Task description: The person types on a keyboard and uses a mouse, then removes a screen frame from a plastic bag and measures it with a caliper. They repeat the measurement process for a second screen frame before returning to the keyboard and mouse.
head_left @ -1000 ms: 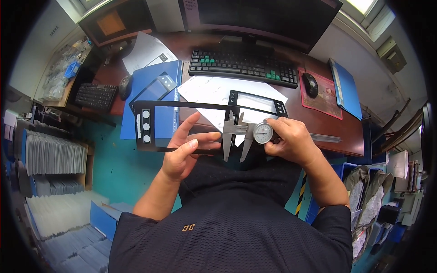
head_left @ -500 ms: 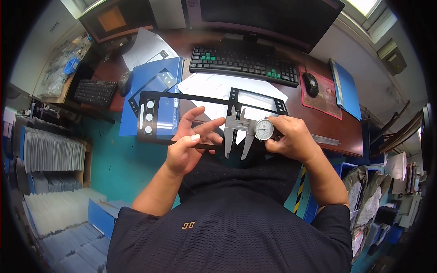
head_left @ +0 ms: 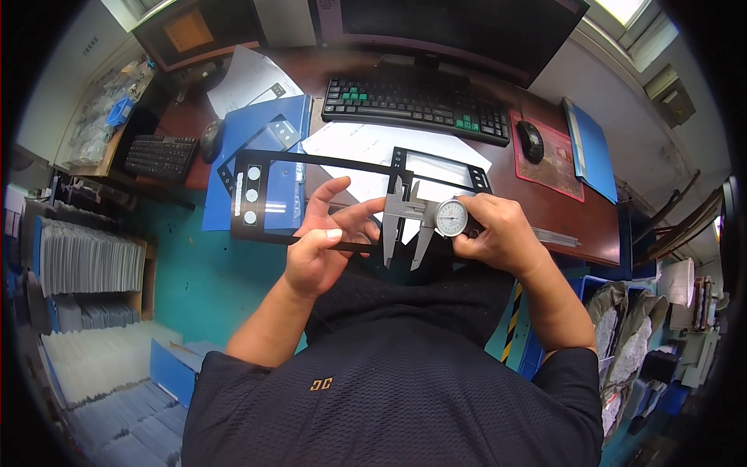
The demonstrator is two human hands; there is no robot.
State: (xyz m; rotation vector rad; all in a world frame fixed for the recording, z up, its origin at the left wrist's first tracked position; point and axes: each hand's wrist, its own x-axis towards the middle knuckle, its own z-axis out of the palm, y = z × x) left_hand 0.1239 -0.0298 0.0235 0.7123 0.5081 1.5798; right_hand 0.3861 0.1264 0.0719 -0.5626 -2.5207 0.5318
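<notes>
My left hand supports a clear panel with a wide black border; the thumb lies at its near edge and the fingers spread along its window. Round white openings mark the panel's left end. In my right hand is a dial caliper, pinched near its round white dial. Its long jaws point toward me at the panel's right end, parted by a gap. Whether both jaws touch the panel I cannot tell. My left index fingertip comes close to the caliper's left jaw.
Beyond my hands, another black-bordered panel lies on white papers. A blue folder with a smaller panel is at left. A keyboard, a mouse on a red mat and a steel ruler are on the desk.
The panel's left end has shifted slightly left and up in the picture. The caliper and both hands have barely moved, and their holds look the same.
</notes>
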